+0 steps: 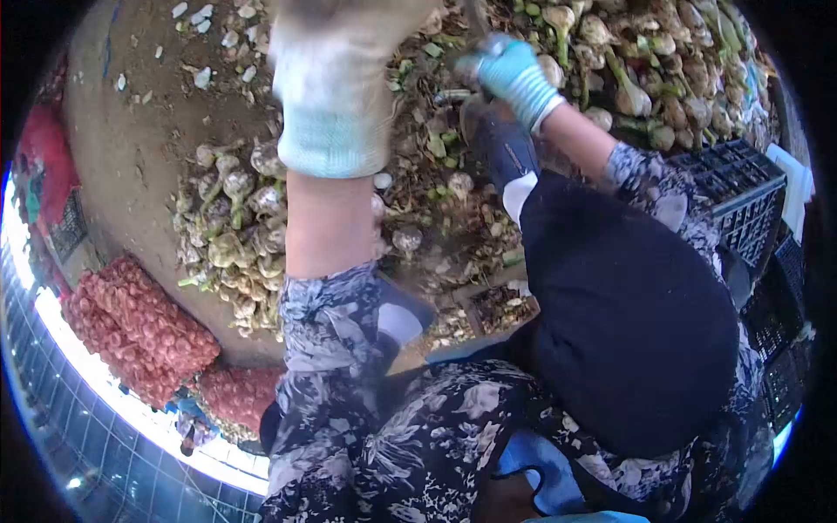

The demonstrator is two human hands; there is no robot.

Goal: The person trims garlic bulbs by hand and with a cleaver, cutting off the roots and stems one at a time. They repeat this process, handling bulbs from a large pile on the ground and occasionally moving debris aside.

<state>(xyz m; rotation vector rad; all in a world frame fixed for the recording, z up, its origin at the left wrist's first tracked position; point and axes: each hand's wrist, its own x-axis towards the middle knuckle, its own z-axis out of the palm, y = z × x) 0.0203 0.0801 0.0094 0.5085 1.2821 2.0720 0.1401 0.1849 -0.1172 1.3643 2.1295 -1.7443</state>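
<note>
Both hands wear gloves. The left hand (336, 78) fills the upper middle of the frame, close to the camera and blurred; its fingers run past the top edge, so I cannot tell whether it is clenched or released. The right hand (510, 74), in a blue glove at the upper centre right, is clenched around a thin dark handle (475, 17) that rises out of the top of the frame; what the handle belongs to cannot be made out.

Below the left forearm, a pile of garlic (231, 231) with stalks lies on the ground (131, 131) at centre left. A second heap (663, 65) of garlic bulbs with stalks fills the upper right, just beyond the right hand. Between the 2 lies loose litter of skins and cut stalks (436, 200).

At lower left, red mesh sacks (139, 327) lie packed full, well apart from the hands. A black crate (741, 187) stands at the right edge. A dark cloth (628, 314) covers the person's lap, and floral sleeves (327, 322) cover both arms.
</note>
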